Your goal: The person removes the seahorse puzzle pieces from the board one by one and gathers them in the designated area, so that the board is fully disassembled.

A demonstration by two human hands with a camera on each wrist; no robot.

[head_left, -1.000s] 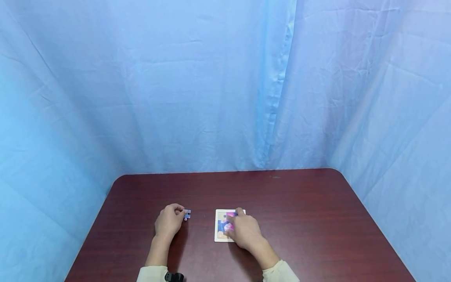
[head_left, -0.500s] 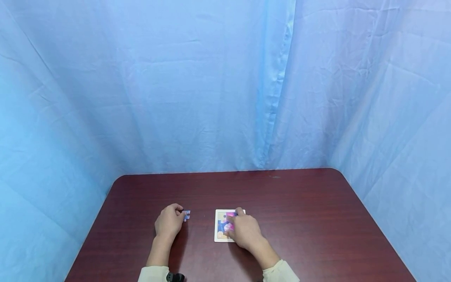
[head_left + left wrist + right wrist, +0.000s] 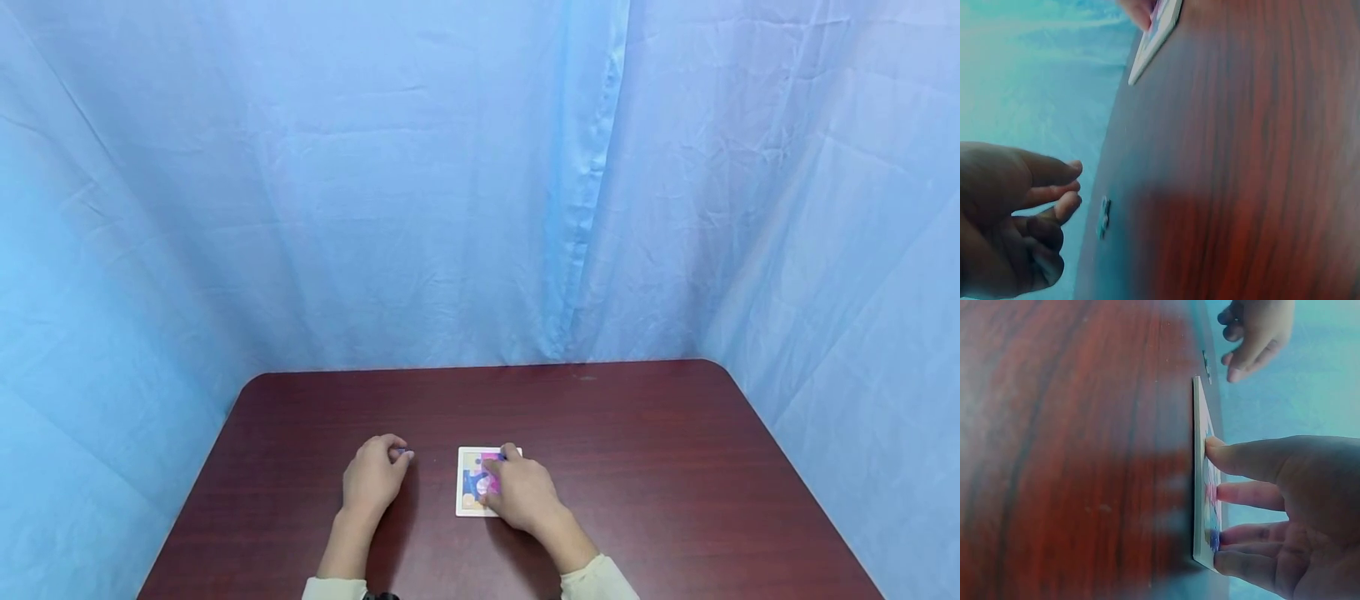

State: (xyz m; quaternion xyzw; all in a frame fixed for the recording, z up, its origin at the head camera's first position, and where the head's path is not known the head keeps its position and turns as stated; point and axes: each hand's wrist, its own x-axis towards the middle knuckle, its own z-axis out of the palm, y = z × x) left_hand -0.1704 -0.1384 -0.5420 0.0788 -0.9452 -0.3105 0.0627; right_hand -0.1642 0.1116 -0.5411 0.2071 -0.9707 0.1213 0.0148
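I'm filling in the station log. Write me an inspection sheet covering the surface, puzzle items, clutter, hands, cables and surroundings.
Surface: dark red-brown table with visible grain.
Puzzle board: lies flat, white-rimmed, with a colourful picture; partly covered, so whether every piece is in cannot be told.
Loose piece: on the table, apart from the board.
Clutter: nothing seen.
Left hand: beside the loose piece, fingers loosely bent; both wrist views show a gap to the piece.
Right hand: thumb and fingertips rest on the board.
Cables: nothing seen.
Surroundings: blue curtains behind the table and at both sides.
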